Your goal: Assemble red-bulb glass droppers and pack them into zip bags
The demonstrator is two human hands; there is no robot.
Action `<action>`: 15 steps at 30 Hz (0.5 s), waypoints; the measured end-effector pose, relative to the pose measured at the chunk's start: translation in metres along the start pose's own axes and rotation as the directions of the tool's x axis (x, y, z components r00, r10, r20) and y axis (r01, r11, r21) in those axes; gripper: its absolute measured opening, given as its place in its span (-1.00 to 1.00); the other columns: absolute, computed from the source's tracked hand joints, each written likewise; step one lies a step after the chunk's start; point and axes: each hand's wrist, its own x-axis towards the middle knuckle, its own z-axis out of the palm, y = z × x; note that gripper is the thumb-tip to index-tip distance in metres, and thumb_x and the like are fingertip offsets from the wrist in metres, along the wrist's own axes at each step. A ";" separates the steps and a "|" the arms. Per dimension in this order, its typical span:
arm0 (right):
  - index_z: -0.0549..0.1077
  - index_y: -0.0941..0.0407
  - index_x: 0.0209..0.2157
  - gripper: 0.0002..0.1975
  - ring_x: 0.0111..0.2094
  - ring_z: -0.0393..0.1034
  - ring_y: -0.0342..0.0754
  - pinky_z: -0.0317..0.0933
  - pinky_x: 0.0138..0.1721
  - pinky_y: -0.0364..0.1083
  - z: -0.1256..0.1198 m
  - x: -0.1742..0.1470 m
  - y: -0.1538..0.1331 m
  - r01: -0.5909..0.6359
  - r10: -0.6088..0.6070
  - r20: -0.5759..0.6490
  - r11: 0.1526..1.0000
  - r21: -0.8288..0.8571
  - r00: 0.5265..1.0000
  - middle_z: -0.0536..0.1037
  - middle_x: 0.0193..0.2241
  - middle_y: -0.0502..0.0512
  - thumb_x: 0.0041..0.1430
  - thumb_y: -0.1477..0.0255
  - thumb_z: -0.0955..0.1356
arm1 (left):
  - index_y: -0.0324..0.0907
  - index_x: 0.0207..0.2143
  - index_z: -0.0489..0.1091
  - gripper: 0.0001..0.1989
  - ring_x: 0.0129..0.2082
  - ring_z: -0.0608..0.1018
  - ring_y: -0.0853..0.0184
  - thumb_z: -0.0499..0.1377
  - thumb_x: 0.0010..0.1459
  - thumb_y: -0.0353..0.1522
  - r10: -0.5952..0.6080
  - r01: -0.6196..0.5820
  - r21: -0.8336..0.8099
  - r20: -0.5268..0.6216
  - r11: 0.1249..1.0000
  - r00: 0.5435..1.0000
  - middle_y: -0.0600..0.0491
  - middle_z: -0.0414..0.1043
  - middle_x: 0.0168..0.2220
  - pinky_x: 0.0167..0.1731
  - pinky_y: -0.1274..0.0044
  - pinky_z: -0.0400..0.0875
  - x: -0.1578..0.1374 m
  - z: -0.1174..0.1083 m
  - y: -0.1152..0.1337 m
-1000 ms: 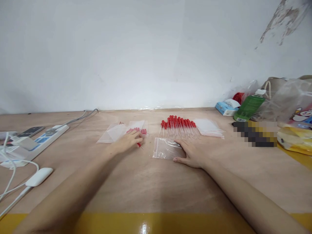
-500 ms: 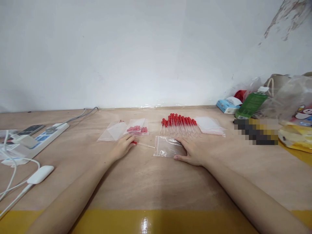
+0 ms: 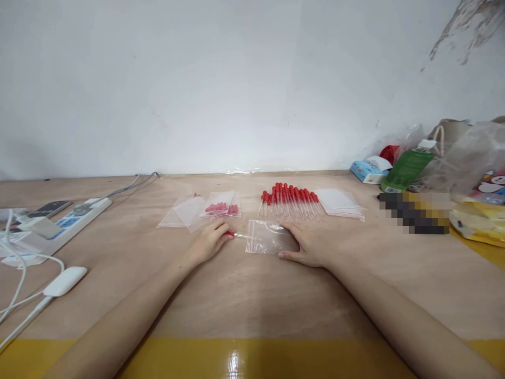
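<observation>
My left hand (image 3: pixel 208 243) is closed round the red rubber bulb of a glass dropper (image 3: pixel 230 233). The dropper's thin clear tube points right and reaches the mouth end of a clear zip-lock bag (image 3: pixel 265 238); how far inside it lies is hard to see. My right hand (image 3: pixel 311 246) holds the bag flat on the table by its right end, index finger at the far edge and thumb at the near one. Just beyond the bag lies a row of several droppers (image 3: pixel 290 197), red bulbs toward the wall.
Left of the row lie small bags with red bulbs (image 3: pixel 216 207) and flat clear bags (image 3: pixel 179 212). A stack of zip-lock bags (image 3: pixel 341 204) lies right. A power strip (image 3: pixel 84 221) with cables is far left; a green bottle (image 3: pixel 408 167) and tissue pack (image 3: pixel 369 171) stand right.
My left hand has moved right with the dropper, bringing its tube to the bag's mouth. My right hand and the bag have shifted slightly left.
</observation>
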 end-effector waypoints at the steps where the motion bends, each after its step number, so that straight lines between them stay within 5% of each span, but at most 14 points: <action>1: 0.11 0.11 0.10 -0.27 0.00 0.19 0.15 0.08 -0.03 0.11 0.000 0.002 -0.003 0.010 -0.010 0.009 1.000 0.008 1.000 0.29 0.02 0.23 -0.05 0.03 0.29 | -0.18 -0.35 0.30 -0.85 -0.33 0.40 0.34 -0.02 0.18 -0.34 0.000 0.000 -0.044 -0.006 0.999 1.000 0.01 0.34 -0.32 -0.33 0.50 0.30 0.000 0.002 0.006; 6: 0.10 0.10 0.11 -0.28 -0.01 0.20 0.12 0.11 -0.04 0.08 0.006 0.009 -0.012 0.066 -0.066 -0.003 0.995 0.080 0.998 0.30 0.01 0.21 -0.04 0.07 0.30 | -0.20 -0.37 0.32 -0.83 -0.42 0.43 0.39 0.12 0.06 -0.27 -0.175 0.146 -0.363 -0.049 0.920 0.983 0.05 0.35 -0.37 -0.38 0.52 0.36 -0.003 0.017 0.022; 10: 0.10 0.11 0.10 -0.27 0.00 0.19 0.10 0.10 -0.02 0.08 0.012 0.009 -0.009 0.073 -0.071 -0.017 0.994 0.081 0.997 0.29 0.01 0.21 -0.04 0.05 0.30 | -0.22 -0.32 0.27 -0.77 -0.39 0.49 0.38 0.18 -0.01 -0.29 -0.338 0.293 -0.696 0.076 0.655 0.938 0.03 0.41 -0.36 -0.33 0.49 0.40 -0.004 0.029 0.024; 12: 0.11 0.11 0.10 -0.28 0.03 0.16 0.08 0.09 0.00 0.07 0.014 0.008 -0.007 0.072 -0.070 -0.032 0.995 0.068 0.997 0.25 0.05 0.22 -0.03 0.04 0.28 | -0.23 -0.32 0.27 -0.76 -0.37 0.50 0.38 0.20 -0.03 -0.31 -0.355 0.318 -0.749 0.118 0.581 0.927 0.03 0.42 -0.37 -0.30 0.49 0.39 -0.002 0.033 0.022; 15: 0.16 0.14 0.08 -0.29 0.06 0.10 0.09 0.05 0.02 0.07 0.014 0.003 -0.005 0.078 -0.077 -0.060 0.997 0.011 0.995 0.20 0.08 0.24 -0.04 0.01 0.28 | -0.23 -0.36 0.28 -0.78 -0.44 0.48 0.41 0.20 -0.04 -0.30 -0.389 0.326 -0.735 0.092 0.594 0.917 0.07 0.42 -0.44 -0.37 0.54 0.37 0.001 0.038 0.022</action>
